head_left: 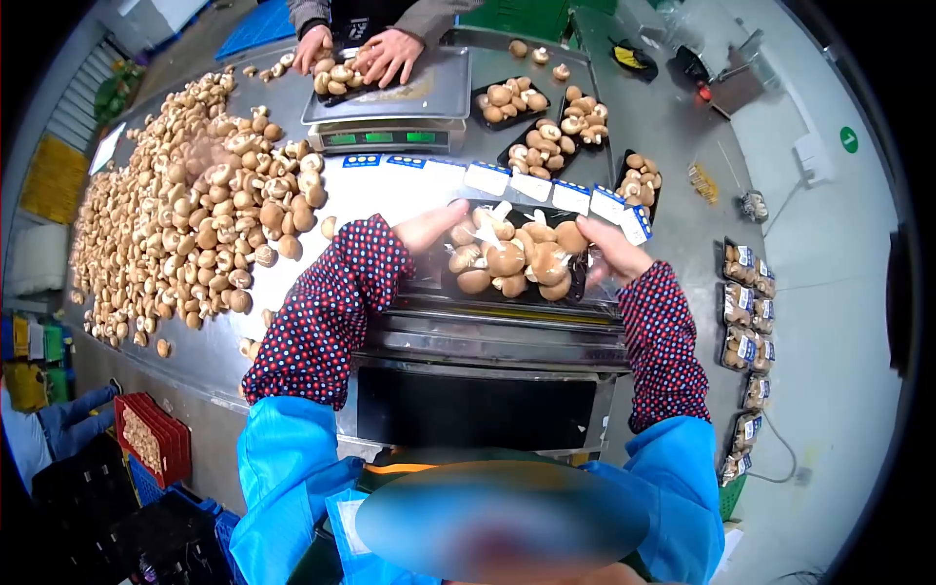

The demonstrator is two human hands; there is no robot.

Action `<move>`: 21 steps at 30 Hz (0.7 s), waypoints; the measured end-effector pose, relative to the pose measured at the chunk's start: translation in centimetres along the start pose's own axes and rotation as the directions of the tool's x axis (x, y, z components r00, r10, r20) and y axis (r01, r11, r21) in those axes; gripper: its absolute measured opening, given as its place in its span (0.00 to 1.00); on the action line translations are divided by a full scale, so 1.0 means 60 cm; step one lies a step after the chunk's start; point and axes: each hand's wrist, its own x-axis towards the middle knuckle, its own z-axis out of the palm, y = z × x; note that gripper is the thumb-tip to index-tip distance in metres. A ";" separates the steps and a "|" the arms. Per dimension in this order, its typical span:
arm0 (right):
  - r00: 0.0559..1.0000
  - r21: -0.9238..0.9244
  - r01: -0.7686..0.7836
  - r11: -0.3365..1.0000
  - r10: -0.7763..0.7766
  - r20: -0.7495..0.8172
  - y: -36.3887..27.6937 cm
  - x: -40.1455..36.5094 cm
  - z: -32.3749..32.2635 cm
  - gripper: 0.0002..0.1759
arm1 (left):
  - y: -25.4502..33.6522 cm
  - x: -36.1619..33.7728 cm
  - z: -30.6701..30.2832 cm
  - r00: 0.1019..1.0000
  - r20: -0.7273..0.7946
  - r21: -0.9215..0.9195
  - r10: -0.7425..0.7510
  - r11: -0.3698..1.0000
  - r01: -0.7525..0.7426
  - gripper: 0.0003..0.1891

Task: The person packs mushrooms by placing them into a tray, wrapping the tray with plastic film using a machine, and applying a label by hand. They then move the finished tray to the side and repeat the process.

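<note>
A black tray heaped with brown-capped mushrooms is between my two hands, above the front of a metal wrapping station. Glossy glints on the mushrooms look like clear film. My left hand grips the tray's left end, thumb along the top edge. At the right end my right hand is closed on the tray, its fingertips partly hidden beneath. Just beyond the tray lies a curved row of white and blue labels.
A large pile of loose mushrooms covers the left of the table. Across from me, a co-worker's hands touch a mushroom tray on a scale. Filled trays stand back right; labelled packs line the right edge.
</note>
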 end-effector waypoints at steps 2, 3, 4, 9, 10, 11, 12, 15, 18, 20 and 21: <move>0.999 0.199 -0.035 0.979 0.029 0.032 0.001 -0.045 0.040 0.33 | -0.011 -0.007 0.011 0.994 -0.108 0.061 0.002 0.998 0.005 0.35; 0.998 0.161 0.046 0.986 -0.039 -0.043 0.004 -0.058 0.052 0.31 | -0.011 -0.019 0.022 0.991 -0.132 0.062 0.005 0.998 0.003 0.35; 0.993 0.076 0.116 0.990 -0.114 -0.026 0.020 -0.062 0.048 0.33 | -0.009 -0.034 0.036 0.988 -0.155 0.063 0.007 0.998 0.003 0.35; 0.943 0.064 0.333 0.941 -0.333 -0.009 0.064 -0.251 0.112 0.30 | -0.032 -0.191 0.098 0.948 0.134 0.299 0.289 0.900 -0.317 0.26; 0.962 0.107 0.269 0.957 -0.273 0.025 0.062 -0.306 0.134 0.26 | -0.060 -0.219 0.115 0.889 0.162 0.274 0.429 0.846 -0.458 0.25; 0.966 0.078 0.250 0.965 -0.253 0.043 0.104 -0.327 0.146 0.24 | -0.070 -0.257 0.126 0.905 0.205 0.297 0.373 0.857 -0.420 0.26; 0.971 0.047 0.228 0.973 -0.231 0.067 0.139 -0.337 0.151 0.21 | -0.077 -0.292 0.132 0.918 0.242 0.317 0.316 0.868 -0.382 0.26; 0.998 0.134 0.023 0.991 -0.031 0.061 0.193 -0.317 0.199 0.19 | -0.253 -0.271 0.085 0.986 0.161 0.266 0.051 0.959 -0.093 0.23; 0.954 0.253 -0.109 0.961 0.173 -0.245 0.283 -0.259 0.226 0.19 | -0.340 -0.256 0.093 0.992 -0.129 -0.226 -0.017 0.974 -0.013 0.11; 0.928 0.295 -0.016 0.955 0.123 -0.351 0.334 -0.253 0.231 0.18 | -0.353 -0.254 0.112 0.919 -0.392 -0.232 0.047 0.961 -0.148 0.11; 0.910 0.310 0.013 0.951 0.118 -0.398 0.359 -0.258 0.236 0.18 | -0.366 -0.258 0.132 0.856 -0.514 -0.236 0.056 0.950 -0.203 0.11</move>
